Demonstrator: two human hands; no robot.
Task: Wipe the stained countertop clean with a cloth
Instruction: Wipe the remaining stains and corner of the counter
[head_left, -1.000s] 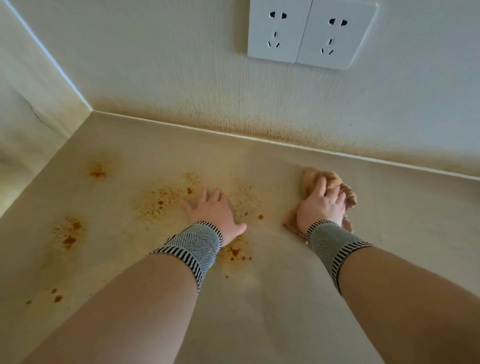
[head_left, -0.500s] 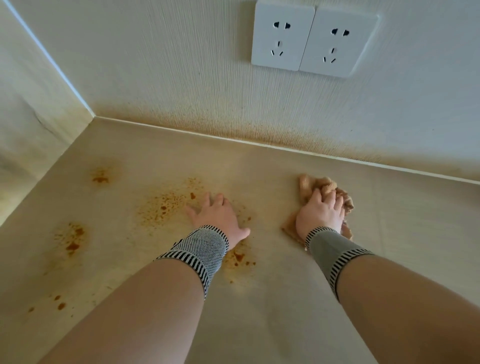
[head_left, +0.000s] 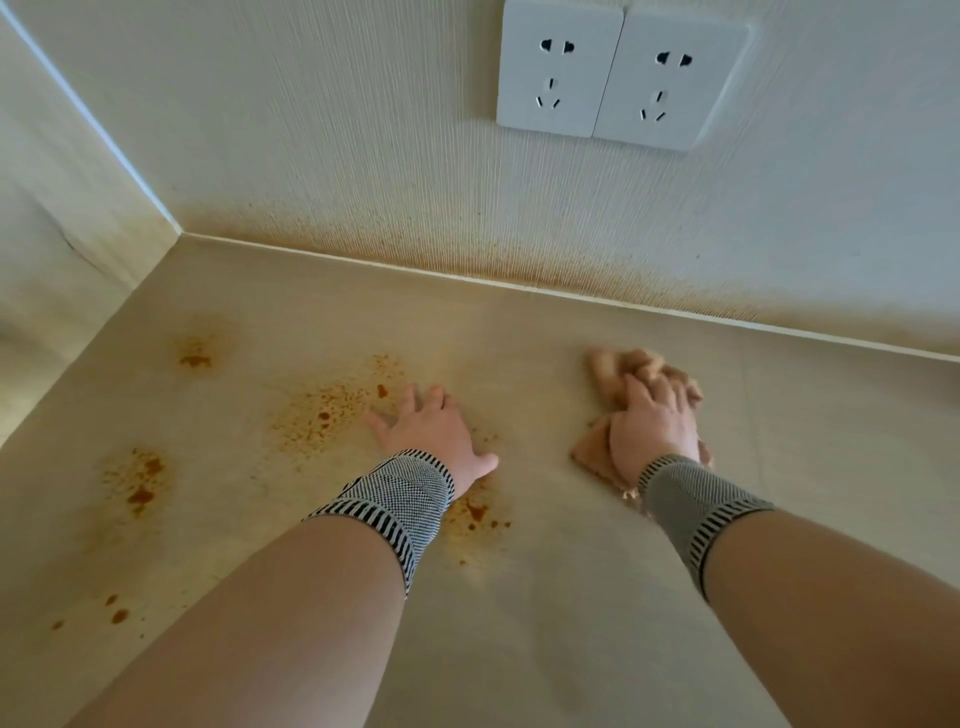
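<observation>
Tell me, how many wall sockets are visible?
2. Both are on the back wall, side by side and touching: the left socket and the right socket. Nothing is plugged in.

one view only, head-worn wide-angle camera, so no second view shared anything with it. it looked forward and steeply down from above the countertop (head_left: 545, 623), facing the back wall (head_left: 363, 130) where it met the side wall at the left corner. it sat close: both forearms ran in from the bottom edge, left hand (head_left: 436, 431) and right hand (head_left: 652, 431) near mid-frame. the double socket (head_left: 618, 73) was cut by the top edge. straight lines bowed toward the edges.
</observation>
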